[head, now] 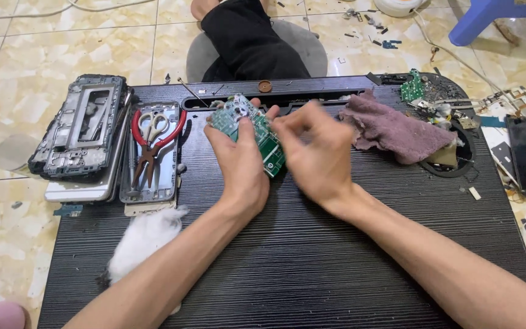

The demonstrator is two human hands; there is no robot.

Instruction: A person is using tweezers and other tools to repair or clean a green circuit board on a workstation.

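My left hand point(238, 159) is wrapped around a green circuit board point(257, 131), fingers curled behind it and thumb along its near face, holding it tilted just above the black ribbed counter point(312, 244), near the far edge. My right hand point(318, 152) is blurred; its fingertips are pinched at the board's upper right edge, but I cannot tell whether they grip the board or some small part on it.

Progress, as I judge it: the board is already out of any casing and bare. Stripped phone frames point(80, 131) are stacked at left, red-handled pliers and scissors point(153, 143) lie in a tray beside them, and another green board point(413, 86) sits among loose bits at far right. What is left on the held board I cannot say.

Hidden: the board's underside, whatever the mauve rag point(397, 128) covers, and the white fluff point(144, 240) partly behind my left forearm.
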